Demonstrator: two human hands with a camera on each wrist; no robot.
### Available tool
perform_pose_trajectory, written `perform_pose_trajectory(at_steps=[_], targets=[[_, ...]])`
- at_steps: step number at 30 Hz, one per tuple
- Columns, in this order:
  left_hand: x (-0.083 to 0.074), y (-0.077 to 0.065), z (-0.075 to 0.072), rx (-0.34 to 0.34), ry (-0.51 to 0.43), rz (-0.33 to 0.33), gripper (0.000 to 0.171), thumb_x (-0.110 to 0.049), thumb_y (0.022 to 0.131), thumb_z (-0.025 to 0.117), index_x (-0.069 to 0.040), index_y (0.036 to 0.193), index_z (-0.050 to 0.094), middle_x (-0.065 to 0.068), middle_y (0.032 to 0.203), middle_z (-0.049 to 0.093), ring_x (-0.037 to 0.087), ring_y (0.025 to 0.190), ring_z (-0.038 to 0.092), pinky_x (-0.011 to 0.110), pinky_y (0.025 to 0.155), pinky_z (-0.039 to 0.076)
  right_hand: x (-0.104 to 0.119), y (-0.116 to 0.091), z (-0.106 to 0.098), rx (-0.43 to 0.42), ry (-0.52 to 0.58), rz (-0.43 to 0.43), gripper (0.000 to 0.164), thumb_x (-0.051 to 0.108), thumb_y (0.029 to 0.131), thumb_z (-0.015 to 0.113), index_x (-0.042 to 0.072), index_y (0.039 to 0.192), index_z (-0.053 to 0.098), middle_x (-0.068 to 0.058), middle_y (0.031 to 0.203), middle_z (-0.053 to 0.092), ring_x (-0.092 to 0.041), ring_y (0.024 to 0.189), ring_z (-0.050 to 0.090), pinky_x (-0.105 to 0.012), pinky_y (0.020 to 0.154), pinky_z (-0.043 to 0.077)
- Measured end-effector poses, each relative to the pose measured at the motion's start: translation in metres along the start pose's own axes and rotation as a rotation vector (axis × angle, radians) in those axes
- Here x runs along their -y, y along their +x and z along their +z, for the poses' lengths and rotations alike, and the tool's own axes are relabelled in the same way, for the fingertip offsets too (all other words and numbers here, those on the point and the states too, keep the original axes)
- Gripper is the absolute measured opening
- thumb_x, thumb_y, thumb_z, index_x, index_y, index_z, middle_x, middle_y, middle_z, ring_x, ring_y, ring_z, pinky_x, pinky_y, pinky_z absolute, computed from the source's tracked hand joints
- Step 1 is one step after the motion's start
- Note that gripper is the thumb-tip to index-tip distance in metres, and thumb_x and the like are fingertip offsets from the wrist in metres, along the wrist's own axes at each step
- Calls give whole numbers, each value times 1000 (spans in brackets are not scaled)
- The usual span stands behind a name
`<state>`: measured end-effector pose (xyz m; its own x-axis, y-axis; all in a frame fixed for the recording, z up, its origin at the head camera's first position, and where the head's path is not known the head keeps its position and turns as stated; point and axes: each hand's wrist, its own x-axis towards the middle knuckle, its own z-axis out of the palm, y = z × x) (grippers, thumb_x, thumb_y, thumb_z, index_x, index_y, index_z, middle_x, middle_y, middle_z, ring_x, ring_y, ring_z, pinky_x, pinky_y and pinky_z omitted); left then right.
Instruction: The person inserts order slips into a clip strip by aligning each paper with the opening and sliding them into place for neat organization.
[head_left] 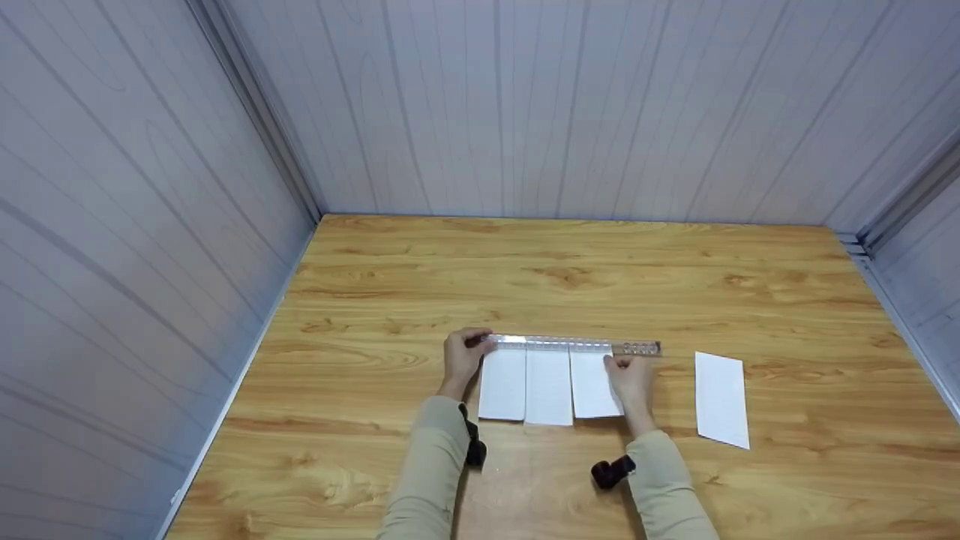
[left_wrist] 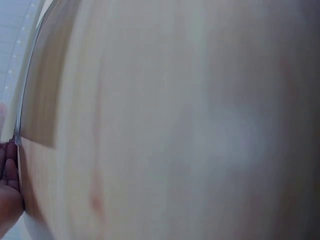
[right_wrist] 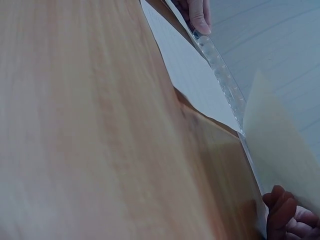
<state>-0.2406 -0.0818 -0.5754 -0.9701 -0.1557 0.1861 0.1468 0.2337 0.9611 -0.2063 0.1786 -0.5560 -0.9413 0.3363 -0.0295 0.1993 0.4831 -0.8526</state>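
A clear plastic ruler (head_left: 551, 344) runs along the top edges of three white paper slips, the left slip (head_left: 502, 384), the middle slip (head_left: 548, 386) and the right slip (head_left: 594, 390), set side by side. My left hand (head_left: 460, 361) pinches the ruler's left end beside the left slip's top corner. At the right slip's upper right side, my right hand (head_left: 634, 381) pinches the paper edge just below the ruler. The right wrist view shows that slip (right_wrist: 277, 135) tilted up, with curled fingers (right_wrist: 282, 212) at its edge.
A fourth white slip (head_left: 721, 401) lies apart on the wooden table (head_left: 570, 277), to the right of my right hand. Pale panel walls (head_left: 487, 112) enclose the table at the back and sides. Dark wrist cameras (head_left: 613, 472) sit on both sleeves.
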Motion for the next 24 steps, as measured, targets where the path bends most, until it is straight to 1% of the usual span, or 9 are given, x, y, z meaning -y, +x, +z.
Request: perform_pose_trajectory(at_steps=[3, 8, 13, 16, 19, 22, 24], targets=[[1, 0, 0, -1, -6, 9, 16, 8, 70, 69, 10, 86, 66, 20, 84, 64, 30, 78, 60, 35, 70, 49, 0, 0, 0, -4, 8, -11, 21, 7, 80, 59, -7, 64, 63, 1, 49, 48, -12, 47, 41, -24, 44, 33], [1, 0, 1, -7, -3, 13, 16, 7, 70, 69, 9, 85, 66, 20, 84, 65, 29, 78, 60, 33, 69, 49, 0, -1, -2, -2, 4, -25, 21, 6, 80, 60, -7, 63, 62, 3, 48, 47, -10, 46, 39, -23, 44, 32], [0, 0, 0, -5, -3, 17, 16, 6, 70, 70, 10, 86, 66, 19, 84, 65, 29, 78, 60, 31, 69, 49, 0, -3, -5, -1, -20, -24, 18, 6, 79, 60, -7, 67, 64, 1, 52, 51, -9, 48, 41, -22, 45, 33], [0, 0, 0, -2, -12, 7, 17, 5, 71, 70, 9, 86, 66, 19, 84, 65, 29, 79, 60, 31, 70, 49, 1, -5, -10, 0, -56, -15, 17, 8, 79, 60, -7, 74, 65, -4, 58, 57, -11, 52, 47, -23, 47, 37], [1, 0, 0, 2, -26, 1, 18, 5, 70, 70, 10, 87, 66, 21, 85, 64, 31, 80, 60, 34, 71, 49, 0, -6, -14, -3, -97, -11, 17, 10, 79, 61, -6, 79, 66, -10, 66, 62, -18, 59, 53, -26, 52, 42], [0, 0, -1, 11, -66, 9, 18, 7, 71, 69, 13, 87, 64, 25, 86, 63, 37, 82, 58, 42, 73, 48, -1, -7, -19, -13, -132, -35, 18, 12, 79, 61, -6, 81, 67, -13, 70, 64, -23, 64, 57, -29, 55, 43], [-5, -2, -2, 23, -89, 4, 18, 10, 71, 67, 16, 88, 62, 29, 87, 60, 41, 83, 56, 47, 75, 46, -3, -7, -21, -21, -138, -56, 18, 12, 79, 62, -5, 80, 67, -13, 70, 64, -24, 65, 57, -30, 55, 43]])
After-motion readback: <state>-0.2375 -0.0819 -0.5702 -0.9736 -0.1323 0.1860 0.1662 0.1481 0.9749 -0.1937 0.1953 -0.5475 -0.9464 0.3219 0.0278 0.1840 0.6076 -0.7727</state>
